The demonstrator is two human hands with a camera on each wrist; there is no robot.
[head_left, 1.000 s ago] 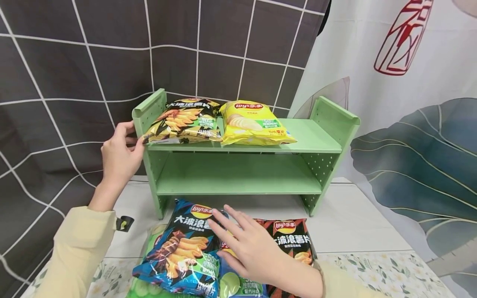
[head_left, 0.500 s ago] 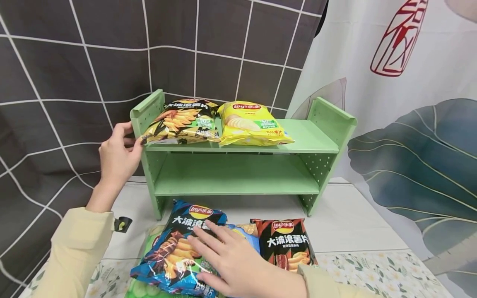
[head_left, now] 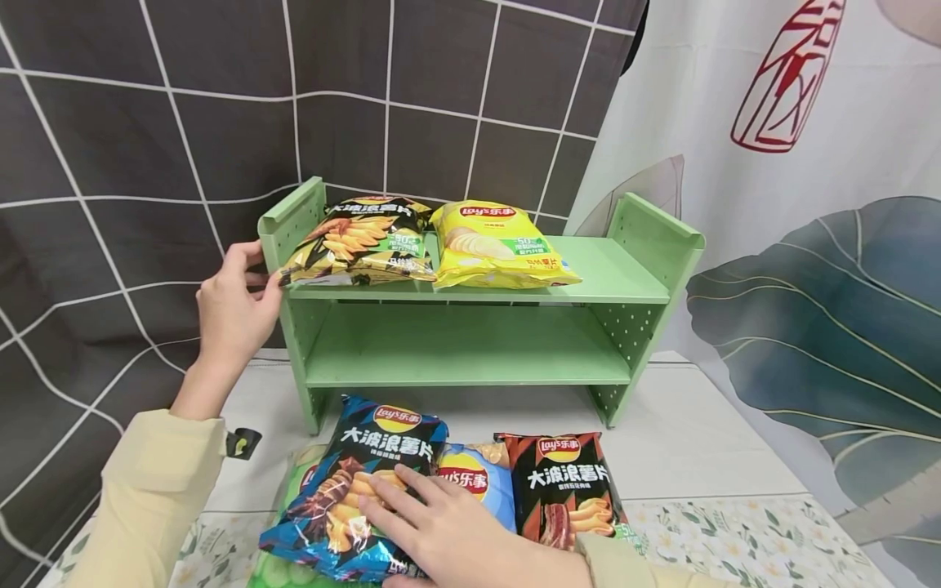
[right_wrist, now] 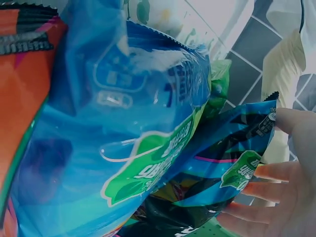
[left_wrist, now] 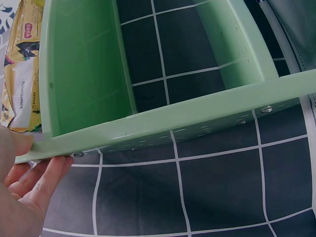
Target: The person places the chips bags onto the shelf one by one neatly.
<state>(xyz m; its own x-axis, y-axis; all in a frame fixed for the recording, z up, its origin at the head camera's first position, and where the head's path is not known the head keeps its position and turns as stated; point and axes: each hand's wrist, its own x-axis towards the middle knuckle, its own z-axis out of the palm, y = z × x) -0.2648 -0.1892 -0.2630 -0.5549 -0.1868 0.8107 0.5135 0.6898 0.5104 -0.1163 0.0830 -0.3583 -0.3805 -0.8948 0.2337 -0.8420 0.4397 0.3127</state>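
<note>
At the upper left of the head view, my left hand [head_left: 235, 306] grips the side panel of the green shelf [head_left: 470, 347]. The left wrist view shows the thumb and fingers on opposite faces of that panel [left_wrist: 158, 116]. My right hand [head_left: 456, 531] reaches over a blue-and-black bag of chips [head_left: 353, 506], its fingers spread and nearly straight across the front. In the right wrist view, the thumb is at the end seal of this bag [right_wrist: 217, 168]. A light blue chip bag [head_left: 485, 474] lies partly hidden beneath the right hand.
A black-and-gold chip bag [head_left: 363, 241] and a yellow chip bag [head_left: 500, 245] lie on the shelf's upper board. In front of the shelf are a red-and-black chip bag [head_left: 562, 486] and a green one [head_left: 294, 482], partly under the blue-and-black bag. A dark checked curtain [head_left: 456, 73] hangs behind.
My right hand has moved left and down, from over the light blue bag onto the blue-and-black bag, uncovering the red-and-black one. The left hand stays on the shelf's side panel.
</note>
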